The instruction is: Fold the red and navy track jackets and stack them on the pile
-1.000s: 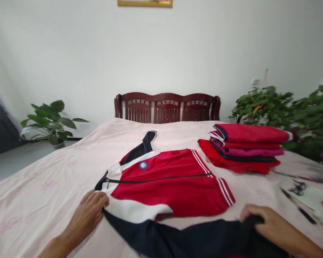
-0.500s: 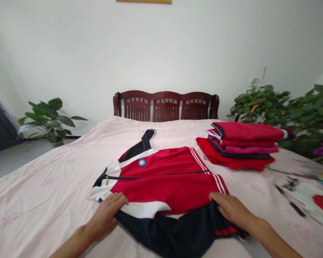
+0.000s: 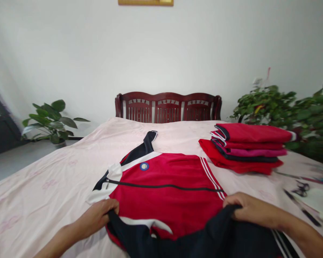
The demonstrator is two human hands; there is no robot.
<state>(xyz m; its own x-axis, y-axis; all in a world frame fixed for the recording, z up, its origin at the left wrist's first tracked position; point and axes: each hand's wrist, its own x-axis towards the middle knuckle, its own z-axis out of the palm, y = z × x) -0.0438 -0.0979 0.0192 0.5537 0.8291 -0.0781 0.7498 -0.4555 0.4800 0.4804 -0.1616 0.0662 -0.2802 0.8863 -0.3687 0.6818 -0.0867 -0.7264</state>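
A red, white and navy zip-up track jacket (image 3: 161, 202) lies front up on the pink bedsheet (image 3: 56, 200), collar to the left and striped hem to the right. Its zip is closed, and a round blue badge sits on the chest. My left hand (image 3: 103, 211) is closed on the jacket's near shoulder, just below the white collar. With my right hand (image 3: 244, 208) I grip the near side by the hem, where the navy sleeve bunches up. The far sleeve stretches toward the headboard. The near sleeve's lower part runs out of view at the bottom.
A stack of folded red and magenta clothes (image 3: 253, 147) stands at the right. Nearer me lie a knife-like black-handled tool (image 3: 303, 208) and a small black item (image 3: 301, 188). Beyond are a wooden headboard (image 3: 168, 107) and potted plants (image 3: 51, 122) on both sides.
My right hand has moved right and now pinches the cloth instead of resting on it. Both hands have drawn the jacket's near edge up and toward me, and the hem has shifted right.
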